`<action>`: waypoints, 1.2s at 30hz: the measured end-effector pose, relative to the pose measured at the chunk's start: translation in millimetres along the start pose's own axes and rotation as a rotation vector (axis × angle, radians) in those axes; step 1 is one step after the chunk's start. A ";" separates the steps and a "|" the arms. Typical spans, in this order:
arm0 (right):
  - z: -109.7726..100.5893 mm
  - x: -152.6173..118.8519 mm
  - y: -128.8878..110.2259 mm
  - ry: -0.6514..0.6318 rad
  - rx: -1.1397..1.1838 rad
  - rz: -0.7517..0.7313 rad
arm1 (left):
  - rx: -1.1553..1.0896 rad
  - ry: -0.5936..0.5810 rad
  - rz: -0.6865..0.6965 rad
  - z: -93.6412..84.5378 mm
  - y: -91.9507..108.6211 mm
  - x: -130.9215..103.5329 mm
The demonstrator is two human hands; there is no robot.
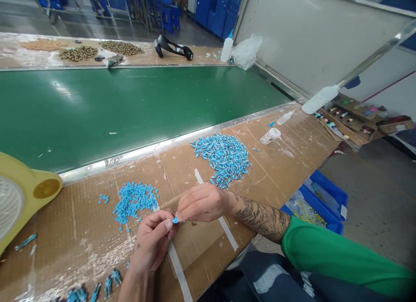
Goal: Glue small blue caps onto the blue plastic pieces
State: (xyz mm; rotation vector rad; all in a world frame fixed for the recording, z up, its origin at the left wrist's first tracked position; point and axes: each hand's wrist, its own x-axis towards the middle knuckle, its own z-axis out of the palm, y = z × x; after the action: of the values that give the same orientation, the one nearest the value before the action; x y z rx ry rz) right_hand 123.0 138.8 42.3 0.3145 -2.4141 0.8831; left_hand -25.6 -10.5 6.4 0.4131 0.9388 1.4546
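Observation:
My left hand [152,237] and my right hand [203,202] meet over the cardboard-covered table edge. Between their fingertips is a small blue piece [175,220], pinched from both sides. Behind my left hand lies a loose pile of small blue rings [134,200], with a few stray ones at its left. A larger heap of pointed blue and silver pieces [224,157] is just beyond my right hand. Several small blue figures [108,286] lie at the bottom left, near my left forearm.
A green conveyor belt [130,107] runs behind the table. A yellow device [19,198] stands at the left. At the right are a white cup [270,136], a bottle [320,99] and blue bins [320,202]. Brown piles [120,47] lie on the far ledge.

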 end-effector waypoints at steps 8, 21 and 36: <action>1.5 1.3 0.8 0.044 0.004 0.019 | -0.006 0.015 0.000 -3.1 -2.6 1.2; 13.7 -6.0 4.1 0.159 0.143 0.167 | -0.059 0.046 0.054 1.9 -3.9 3.6; 10.6 -1.0 -3.4 0.193 0.129 0.184 | -0.074 0.069 0.066 1.1 -5.7 3.9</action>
State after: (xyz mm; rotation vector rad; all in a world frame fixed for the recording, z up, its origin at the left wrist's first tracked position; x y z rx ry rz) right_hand 120.7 129.4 36.7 0.0502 -2.2372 1.1013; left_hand -21.6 -7.3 1.6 0.3441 0.9302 1.5669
